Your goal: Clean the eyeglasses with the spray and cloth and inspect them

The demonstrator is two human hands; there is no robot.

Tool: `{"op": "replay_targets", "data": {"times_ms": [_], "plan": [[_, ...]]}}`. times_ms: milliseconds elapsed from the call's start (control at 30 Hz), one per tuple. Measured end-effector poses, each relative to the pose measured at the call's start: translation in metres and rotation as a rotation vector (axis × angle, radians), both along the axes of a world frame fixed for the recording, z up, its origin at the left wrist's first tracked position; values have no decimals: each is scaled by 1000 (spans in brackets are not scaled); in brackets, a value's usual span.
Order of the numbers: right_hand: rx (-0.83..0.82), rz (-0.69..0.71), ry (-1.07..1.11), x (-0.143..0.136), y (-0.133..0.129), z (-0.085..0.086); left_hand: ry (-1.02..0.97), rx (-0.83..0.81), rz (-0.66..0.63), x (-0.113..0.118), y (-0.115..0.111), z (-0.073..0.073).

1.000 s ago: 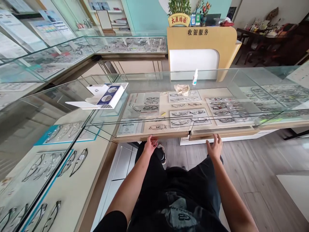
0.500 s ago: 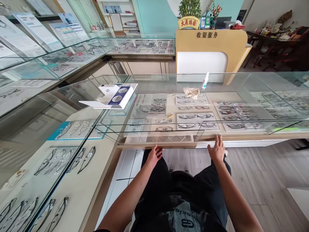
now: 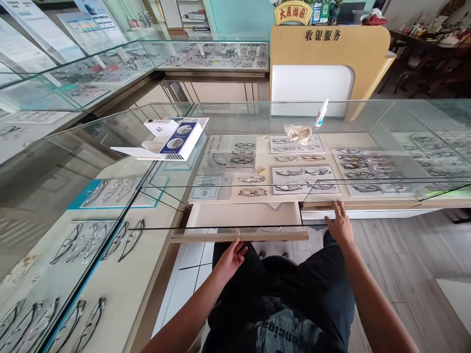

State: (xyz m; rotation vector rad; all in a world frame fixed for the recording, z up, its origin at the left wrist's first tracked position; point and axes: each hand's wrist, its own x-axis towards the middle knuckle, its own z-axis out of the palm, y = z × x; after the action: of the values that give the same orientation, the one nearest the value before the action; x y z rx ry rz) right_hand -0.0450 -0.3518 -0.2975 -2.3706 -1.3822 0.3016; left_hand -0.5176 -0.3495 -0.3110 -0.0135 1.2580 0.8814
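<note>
A shallow drawer stands pulled out from under the glass-topped display counter. At its wooden front edge is my left hand, index finger hooked on the edge and the other fingers partly curled. Inside the drawer lies the corner of a flat sheet; a thin wire-like round shape shows near its front. My right hand rests its stretched fingertips on the counter's front edge, right of the drawer, holding nothing. Pairs of eyeglasses lie under the glass just behind the drawer.
On the glass top stand an opened white-and-blue box, a crumpled cloth and a small white bottle. More eyeglasses fill the left case. Beyond is a yellow cashier desk. My legs are under the counter edge.
The drawer has slid further out towards me with my left hand at its front, showing more of its inside. My right hand stays at the counter edge. The view has tilted down slightly.
</note>
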Motion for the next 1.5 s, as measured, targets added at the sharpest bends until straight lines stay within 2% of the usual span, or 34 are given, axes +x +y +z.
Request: {"op": "replay_targets", "data": {"times_ms": [100, 167, 233, 300, 333, 367, 400, 467, 500, 567, 600, 667, 700, 767, 833, 867, 967, 1067, 1167, 1333, 1500], "plan": [[62, 3, 128, 7, -2, 46, -11, -56, 7, -1, -16, 10], [125, 41, 145, 12, -2, 86, 26, -95, -81, -3, -34, 22], [338, 143, 118, 19, 3, 128, 63, -34, -348, -12, -55, 43], [479, 201, 36, 29, 21, 168, 36, 180, -718, -32, -74, 71], [517, 207, -28, 35, 34, 185, 27, 299, -831, -46, -79, 85], [533, 196, -106, 42, 50, 199, 34, 394, -876, -59, -78, 98], [511, 192, -177, 50, 67, 211, 65, 456, -839, -71, -72, 109], [377, 212, -263, 63, 102, 226, 126, 445, -687, -82, -42, 120], [295, 211, -283, 69, 117, 230, 132, 390, -620, -78, -19, 121], [132, 167, -271, 77, 140, 232, 89, 273, -552, -49, 37, 116], [67, 128, -254, 79, 147, 231, 58, 268, -563, -26, 65, 112], [3, 63, -222, 82, 155, 226, 68, 316, -676, 29, 116, 107], [2, 43, -211, 83, 157, 223, 122, 402, -763, 56, 136, 105], [34, 27, -205, 85, 158, 216, 315, 739, -982, 105, 166, 103], [68, 19, -205, 88, 159, 211, 572, 1078, -1064, 140, 185, 102], [80, 13, -208, 89, 160, 209, 660, 1183, -1061, 152, 194, 102], [118, 11, -225, 91, 164, 203, 825, 1340, -1062, 174, 223, 97], [165, 13, -259, 92, 168, 197, 1024, 1486, -1200, 189, 256, 89], [193, 23, -299, 92, 169, 192, 1118, 1528, -1278, 200, 281, 80], [177, 20, -317, 90, 168, 191, 1115, 1482, -1330, 213, 302, 67], [183, 25, -327, 87, 168, 194, 1109, 1490, -1340, 224, 312, 63]]}}
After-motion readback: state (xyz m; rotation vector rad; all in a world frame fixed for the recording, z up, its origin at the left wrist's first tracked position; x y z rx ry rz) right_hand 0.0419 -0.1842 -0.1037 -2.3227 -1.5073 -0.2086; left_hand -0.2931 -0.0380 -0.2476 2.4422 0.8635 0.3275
